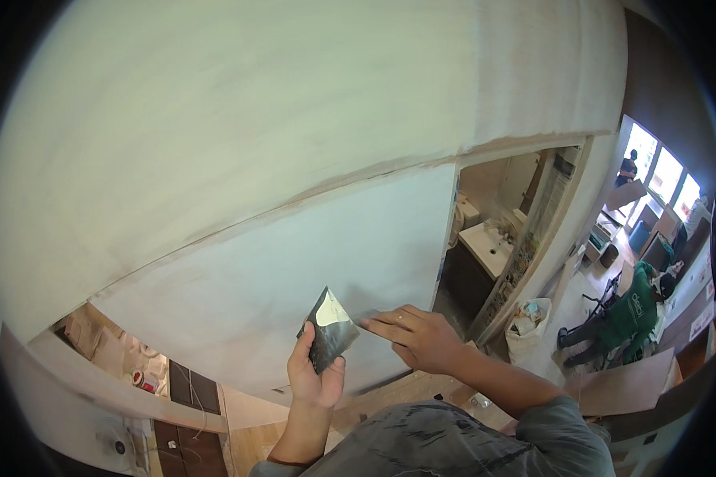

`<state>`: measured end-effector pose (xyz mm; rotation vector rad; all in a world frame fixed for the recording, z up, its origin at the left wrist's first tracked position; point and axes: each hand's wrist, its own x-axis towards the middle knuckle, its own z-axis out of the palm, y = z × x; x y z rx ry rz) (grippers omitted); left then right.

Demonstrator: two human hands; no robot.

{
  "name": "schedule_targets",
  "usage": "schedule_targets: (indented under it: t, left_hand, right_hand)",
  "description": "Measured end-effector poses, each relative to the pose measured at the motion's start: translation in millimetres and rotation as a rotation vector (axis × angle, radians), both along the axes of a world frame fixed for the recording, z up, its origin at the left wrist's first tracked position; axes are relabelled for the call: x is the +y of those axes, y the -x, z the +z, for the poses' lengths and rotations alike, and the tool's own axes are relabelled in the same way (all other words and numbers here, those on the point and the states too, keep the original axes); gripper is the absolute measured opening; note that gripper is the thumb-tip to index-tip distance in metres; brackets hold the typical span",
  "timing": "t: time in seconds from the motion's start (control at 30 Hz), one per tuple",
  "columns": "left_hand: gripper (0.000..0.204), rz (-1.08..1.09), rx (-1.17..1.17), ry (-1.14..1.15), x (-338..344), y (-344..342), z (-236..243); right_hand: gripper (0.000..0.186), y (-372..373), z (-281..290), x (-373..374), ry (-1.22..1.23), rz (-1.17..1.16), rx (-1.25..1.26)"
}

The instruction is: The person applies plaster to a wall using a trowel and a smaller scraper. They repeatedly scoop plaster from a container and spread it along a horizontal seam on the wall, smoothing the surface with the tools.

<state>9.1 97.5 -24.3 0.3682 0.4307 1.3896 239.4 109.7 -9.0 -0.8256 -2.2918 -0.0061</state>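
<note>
My left hand (317,377) is wrapped round the lower part of a dark, flat metal filling blade (326,347), held tilted up in front of my chest. A smear of pale putty (331,310) covers its upper corner. Close to its right edge, my right hand (410,332) pinches a thin grey scraper (365,316), its fingers stretched along it. Most of this scraper is hidden by the fingers and seen nearly edge-on. Behind both hands stands a smooth whitish wall panel (294,254), with a rough brownish seam (310,191) above it.
On the right, a doorway shows a white washbasin (489,248) on a dark cabinet. A white sack (527,330) stands beside the door frame. Farther right, a person in a green shirt (635,310) bends among boards. At the lower left, an opening holds a red-and-white tub (144,381).
</note>
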Motion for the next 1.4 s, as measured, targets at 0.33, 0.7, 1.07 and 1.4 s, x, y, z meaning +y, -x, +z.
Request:
schedule_targets:
  t: [0.33,0.7,1.07,1.4]
  left_hand:
    - [0.057,0.097,0.363,-0.542,23.8,-119.9,20.2]
    - [0.064,0.571,1.288,-1.367,39.5,-209.8,21.1]
    - [0.06,0.32,1.425,-1.297,35.8,-204.5,21.5]
    - [0.028,0.047,0.113,-0.234,42.8,-233.8,93.4]
  right_hand:
    - [0.05,-148.1,8.4,9.7,1.026,0.116,1.513]
    - [0.027,-193.2,26.2,4.0,1.638,0.545,1.556]
    - [0.038,-237.1,57.5,32.8,1.412,0.663,1.703]
    - [0.051,-198.2,80.4,56.9,-0.429,0.1,0.707]
